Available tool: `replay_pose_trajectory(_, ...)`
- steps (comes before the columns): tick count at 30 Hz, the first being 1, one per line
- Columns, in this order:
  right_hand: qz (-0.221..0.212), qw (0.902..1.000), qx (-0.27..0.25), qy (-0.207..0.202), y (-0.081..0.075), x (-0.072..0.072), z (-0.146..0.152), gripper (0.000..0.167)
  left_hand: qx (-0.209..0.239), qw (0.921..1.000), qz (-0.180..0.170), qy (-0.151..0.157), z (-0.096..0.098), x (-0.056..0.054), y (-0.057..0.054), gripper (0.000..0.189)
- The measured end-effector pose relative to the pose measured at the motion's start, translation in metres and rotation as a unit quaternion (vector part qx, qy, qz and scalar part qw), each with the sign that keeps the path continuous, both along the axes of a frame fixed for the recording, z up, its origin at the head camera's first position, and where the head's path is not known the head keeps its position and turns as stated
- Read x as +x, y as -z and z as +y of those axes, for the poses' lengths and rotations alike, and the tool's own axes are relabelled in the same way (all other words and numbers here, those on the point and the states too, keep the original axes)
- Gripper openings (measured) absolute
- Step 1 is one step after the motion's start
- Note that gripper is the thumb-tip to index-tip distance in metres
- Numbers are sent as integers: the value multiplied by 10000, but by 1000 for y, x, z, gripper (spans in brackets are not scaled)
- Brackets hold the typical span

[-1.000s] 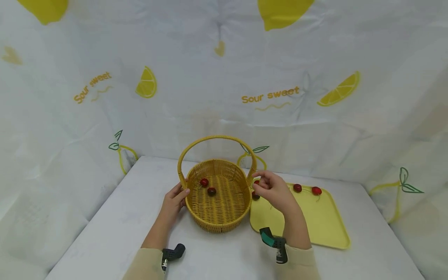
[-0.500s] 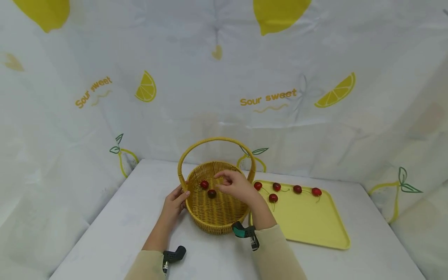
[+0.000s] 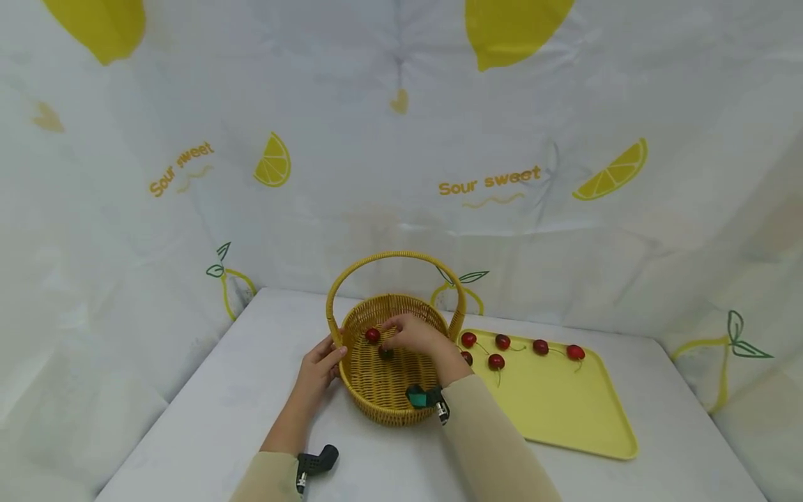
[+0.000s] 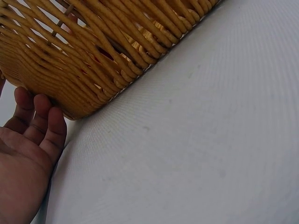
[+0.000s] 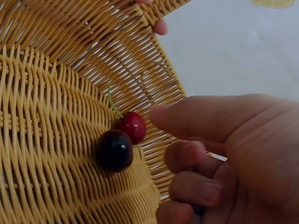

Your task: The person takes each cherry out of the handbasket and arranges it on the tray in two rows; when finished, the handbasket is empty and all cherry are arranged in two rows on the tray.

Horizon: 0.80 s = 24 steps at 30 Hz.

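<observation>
A yellow wicker basket [image 3: 376, 413] with a tall arched handle stands on the white table. My left hand [image 3: 320, 362] grips its left rim by the foot of the handle, thumb on top and fingers against the outer wall. Inside lie a red cherry [image 5: 133, 128] with a green stem and a darker cherry [image 5: 113, 150] right beside it. My right hand [image 3: 414, 336] reaches down into the basket over these two. Its thumb and index fingertips are apart, close to the cherries, with nothing between them; the other fingers are loosely curled.
Right of the basket is a pale yellow tray [image 3: 564, 411], with several stemmed cherries [image 3: 541, 346] along its far left part. A white cloth [image 3: 376, 223] printed with lemons hangs behind and around the table. The basket handle arches above my right hand.
My right hand has moved left from above the tray and lowered into the basket, uncovering cherries on the tray. My left hand keeps its hold on the basket. The view has tilted slightly.
</observation>
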State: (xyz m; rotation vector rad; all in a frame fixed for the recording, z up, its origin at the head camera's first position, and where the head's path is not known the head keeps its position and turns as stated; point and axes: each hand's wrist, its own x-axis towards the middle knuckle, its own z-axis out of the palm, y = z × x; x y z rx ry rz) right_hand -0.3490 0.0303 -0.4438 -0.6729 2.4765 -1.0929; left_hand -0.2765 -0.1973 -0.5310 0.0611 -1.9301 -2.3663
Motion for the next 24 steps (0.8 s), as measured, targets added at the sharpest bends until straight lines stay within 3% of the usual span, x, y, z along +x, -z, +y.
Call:
replay_pose_trajectory(7,-75,9983,576,1,11,-5,-4,30,-32,10000,-28,41,1,1,-1,52)
replay_pose_trajectory(14,16,9969,753,226,20,-9,-2,22,-93,10000,-29,23,0,0,0,49)
replay_pose_trajectory(24,116,9953,954,143,18,-7,0,19,-55,10000,38,65,0,0,0,51)
